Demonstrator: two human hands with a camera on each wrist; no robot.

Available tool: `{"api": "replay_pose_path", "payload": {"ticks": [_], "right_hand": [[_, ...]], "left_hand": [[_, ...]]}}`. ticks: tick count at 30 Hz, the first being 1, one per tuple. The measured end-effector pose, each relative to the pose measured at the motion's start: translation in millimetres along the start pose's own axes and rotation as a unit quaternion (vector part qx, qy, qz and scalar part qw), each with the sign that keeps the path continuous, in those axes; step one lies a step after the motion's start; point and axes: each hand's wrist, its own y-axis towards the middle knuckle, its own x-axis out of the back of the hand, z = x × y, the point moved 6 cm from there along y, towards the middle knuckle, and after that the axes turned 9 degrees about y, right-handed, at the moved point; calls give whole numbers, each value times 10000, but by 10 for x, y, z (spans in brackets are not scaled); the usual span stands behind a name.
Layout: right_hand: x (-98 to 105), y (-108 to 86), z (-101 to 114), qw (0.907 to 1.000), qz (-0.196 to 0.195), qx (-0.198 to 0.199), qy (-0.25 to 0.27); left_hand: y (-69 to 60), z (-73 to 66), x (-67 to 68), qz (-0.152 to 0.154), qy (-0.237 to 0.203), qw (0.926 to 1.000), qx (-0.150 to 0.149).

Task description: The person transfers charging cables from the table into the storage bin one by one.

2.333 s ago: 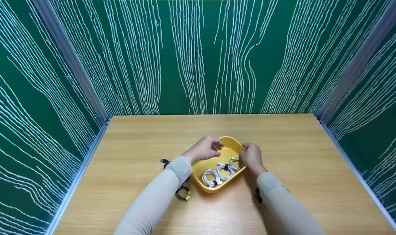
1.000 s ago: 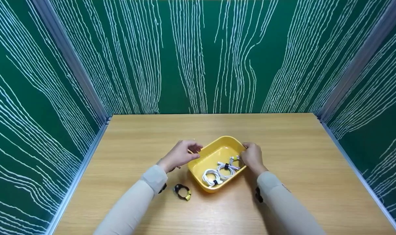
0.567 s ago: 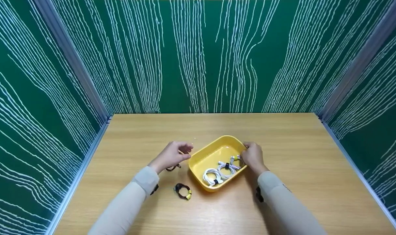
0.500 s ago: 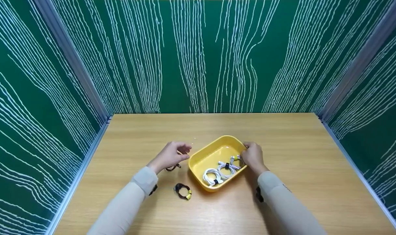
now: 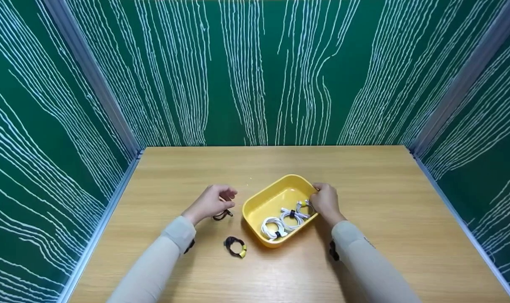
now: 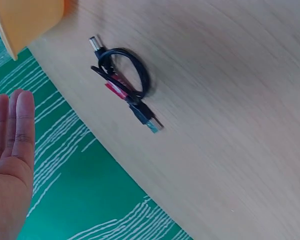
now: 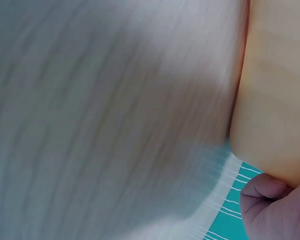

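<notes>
My right hand [image 5: 325, 203] grips the right rim of a yellow plastic bin [image 5: 266, 194], fingers curled over its edge. Several coiled white cables lie inside, among them one with a black strap [image 5: 273, 227] and one with a yellow tie [image 5: 304, 204]. My left hand [image 5: 212, 201] hovers left of the bin, fingers loosely bent and holding nothing. Beneath it, partly hidden in the head view, lies a coiled black USB cable [image 6: 142, 75] with a red tie. Nearer the front sits a coiled black cable with a yellow tie [image 5: 242, 254].
The wooden table [image 5: 187, 168] carries everything. Green walls with white wavy lines [image 5: 238, 84] rise behind and at both sides, with metal posts [image 5: 93, 75] at the corners. In the right wrist view, the bin's outer wall [image 7: 275, 90] fills the right side.
My left hand has moved out of the bin and leftward, uncovering the two black cables on the table. The right hand stays on the rim, and the white cables lie as before.
</notes>
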Motion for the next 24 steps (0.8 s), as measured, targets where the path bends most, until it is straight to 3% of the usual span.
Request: {"api": "replay_pose_path", "payload": {"ticks": [6,11,24], "right_hand": [[4,3,-2,10000,10,-39,12],[5,-7,2,10000,10,-71,35],[-8,0,31,9998,-42,151,97]], "left_hand": [[-9,81,42,49,115,9999,42],[4,157,77,191,243,9991,305],[63,323,99,525,754,9941,572]]}}
